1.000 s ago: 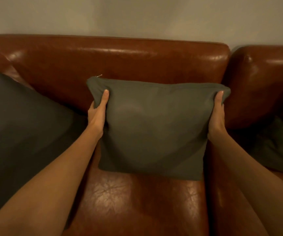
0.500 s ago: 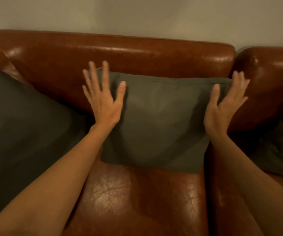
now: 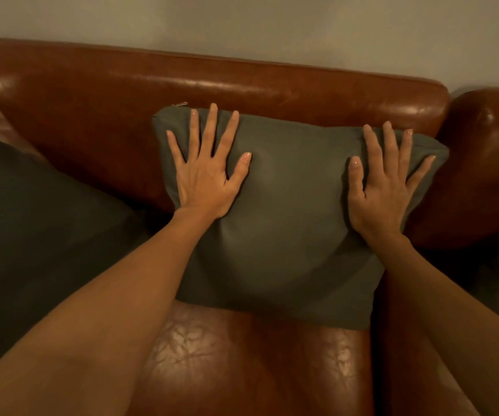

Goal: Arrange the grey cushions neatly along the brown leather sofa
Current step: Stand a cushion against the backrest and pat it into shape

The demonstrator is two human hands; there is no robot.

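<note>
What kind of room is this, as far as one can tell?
Probably a living room at home. A brown leather sofa stands against a plain wall, with grey cushions on it: the middle cushion and another at the left.

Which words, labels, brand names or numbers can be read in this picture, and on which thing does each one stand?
None: no text shows anywhere.
The middle cushion, under the left hand and the right hand, is plain grey.
The sofa is bare brown leather.
</note>
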